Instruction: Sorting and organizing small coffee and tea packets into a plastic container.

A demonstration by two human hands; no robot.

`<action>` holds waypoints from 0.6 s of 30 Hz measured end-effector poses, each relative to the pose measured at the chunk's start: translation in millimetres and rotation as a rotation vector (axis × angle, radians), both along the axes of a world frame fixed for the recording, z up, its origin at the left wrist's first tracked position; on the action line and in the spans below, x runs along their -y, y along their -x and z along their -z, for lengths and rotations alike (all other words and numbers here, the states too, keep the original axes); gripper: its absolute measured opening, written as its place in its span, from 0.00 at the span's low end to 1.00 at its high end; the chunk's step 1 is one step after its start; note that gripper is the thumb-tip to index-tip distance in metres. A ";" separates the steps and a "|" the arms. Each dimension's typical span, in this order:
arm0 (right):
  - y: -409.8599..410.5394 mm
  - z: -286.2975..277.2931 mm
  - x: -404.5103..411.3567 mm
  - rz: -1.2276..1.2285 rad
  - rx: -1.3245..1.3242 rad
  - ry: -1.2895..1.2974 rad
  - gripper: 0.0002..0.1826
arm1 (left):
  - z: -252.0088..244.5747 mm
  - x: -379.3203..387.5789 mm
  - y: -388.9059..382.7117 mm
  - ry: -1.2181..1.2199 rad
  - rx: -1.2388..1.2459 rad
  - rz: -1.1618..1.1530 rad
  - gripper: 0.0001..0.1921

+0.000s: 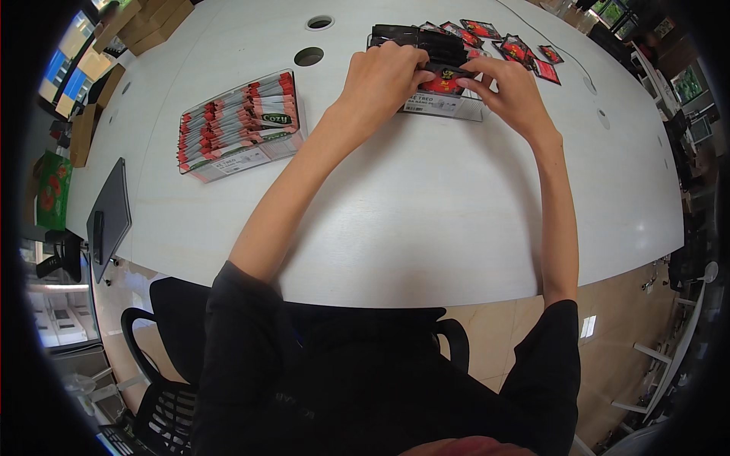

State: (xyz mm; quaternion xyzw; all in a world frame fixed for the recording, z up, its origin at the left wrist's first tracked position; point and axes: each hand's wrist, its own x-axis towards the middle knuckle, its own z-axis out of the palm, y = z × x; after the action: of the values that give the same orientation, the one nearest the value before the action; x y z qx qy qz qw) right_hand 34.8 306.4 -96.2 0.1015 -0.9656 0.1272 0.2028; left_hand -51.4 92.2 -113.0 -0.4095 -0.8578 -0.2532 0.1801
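Both of my hands are at a clear plastic bin [473,110] near the table's far side, filled with upright black packets [422,39]. My left hand [388,71] pinches the left top edge of a black and red sachet [443,82] at the bin's near end. The fingers of my right hand [502,85] hold the same sachet by its right edge. Loose red and black sachets [516,50] lie spread on the table behind and right of the bin. To the left stands a second clear bin [239,125], packed with rows of red and white stick packets.
The white table [388,228] has round cable holes [308,56] beyond the bins. A thin cable [547,40] runs across its far right. Cardboard boxes [154,28] stand at the far left, with a dark flat laptop-like object [111,211] by the left edge. Office chairs stand below.
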 end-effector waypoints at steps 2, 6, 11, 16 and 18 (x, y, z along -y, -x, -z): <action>1.1 3.0 0.6 0.002 0.024 -0.024 0.12 | 0.5 1.3 -0.4 0.089 0.045 0.004 0.13; 1.8 6.7 0.1 0.001 0.031 -0.044 0.12 | 1.1 1.0 -1.6 0.080 0.003 0.001 0.13; -4.1 -5.8 4.2 0.004 0.048 -0.021 0.12 | -7.0 9.4 -0.5 0.010 0.029 0.053 0.14; -4.3 -8.9 -0.6 -0.045 0.017 0.051 0.10 | -28.0 20.9 4.3 -0.016 0.110 -0.002 0.13; -3.9 -7.7 -2.8 -0.054 -0.005 0.057 0.10 | -31.9 25.8 6.8 0.001 0.131 -0.038 0.12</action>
State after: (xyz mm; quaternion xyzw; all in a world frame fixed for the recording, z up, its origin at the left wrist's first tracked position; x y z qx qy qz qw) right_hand 38.6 309.1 -88.6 0.1220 -0.9580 0.1599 0.2044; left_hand -58.2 66.4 -81.1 -0.3757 -0.8755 -0.2757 0.1281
